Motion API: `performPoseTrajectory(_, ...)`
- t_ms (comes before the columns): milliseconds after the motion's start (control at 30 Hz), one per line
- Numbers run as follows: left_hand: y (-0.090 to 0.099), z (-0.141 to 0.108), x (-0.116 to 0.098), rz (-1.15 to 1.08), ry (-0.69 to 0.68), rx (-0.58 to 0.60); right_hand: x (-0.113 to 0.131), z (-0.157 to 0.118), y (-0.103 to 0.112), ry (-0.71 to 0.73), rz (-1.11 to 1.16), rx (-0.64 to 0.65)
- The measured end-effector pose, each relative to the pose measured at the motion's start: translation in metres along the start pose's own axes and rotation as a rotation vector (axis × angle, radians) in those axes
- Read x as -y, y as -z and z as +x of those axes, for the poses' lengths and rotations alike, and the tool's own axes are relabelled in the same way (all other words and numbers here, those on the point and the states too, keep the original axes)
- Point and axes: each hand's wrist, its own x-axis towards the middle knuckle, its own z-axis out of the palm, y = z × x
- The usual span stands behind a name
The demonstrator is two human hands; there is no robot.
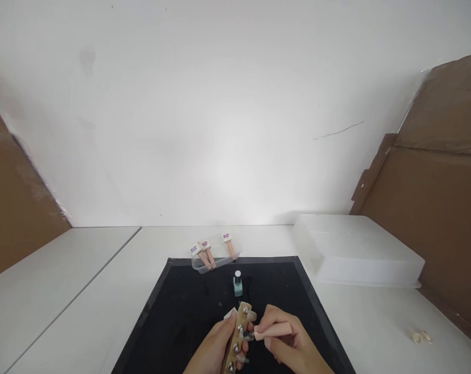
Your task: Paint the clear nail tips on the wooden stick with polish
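My left hand (217,340) grips a narrow wooden bar (237,340) that slants up from the bottom edge. Round silver studs run along its face, and clear pieces jut out from its right side. A small white piece (230,314) shows behind the left fingertips. In my right hand (286,340), fingers and thumb close on a pale pink stick (275,331). Its left end meets a dark bit beside the bar's second stud; whether they are joined I cannot tell. Just beyond the bar, a teal nail polish bottle (237,285) stands with its cap on.
A clear tray (199,268) with several pink sticks with white labels sits at the back of the black mat (181,311). On the right are a translucent white box (368,259) and small cream rings (420,336). Brown cardboard panels (442,197) flank the white table.
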Motion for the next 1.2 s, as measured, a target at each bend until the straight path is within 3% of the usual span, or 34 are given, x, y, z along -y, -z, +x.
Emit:
performPoseTrajectory(200,0.001,-0.002,-0.001,0.000,0.005,0.020,0.008,0.001,0.001,0.090,0.009,-0.031)
performPoseTrajectory(433,0.001,-0.001,0.000,-0.006,0.001,0.022,0.010,-0.004,0.004,0.056,-0.069,0.013)
performPoseTrajectory(733,-0.001,-0.001,0.002,0.011,-0.010,0.028,0.027,0.000,-0.009,0.246,-0.293,0.096)
performPoseTrajectory(1033,0.001,-0.001,0.002,-0.028,0.003,0.017,0.020,-0.005,-0.005,0.161,-0.451,-0.087)
performPoseTrajectory(1200,0.000,-0.001,0.002,-0.011,-0.008,0.003,0.026,-0.007,-0.007,0.197,-0.402,-0.069)
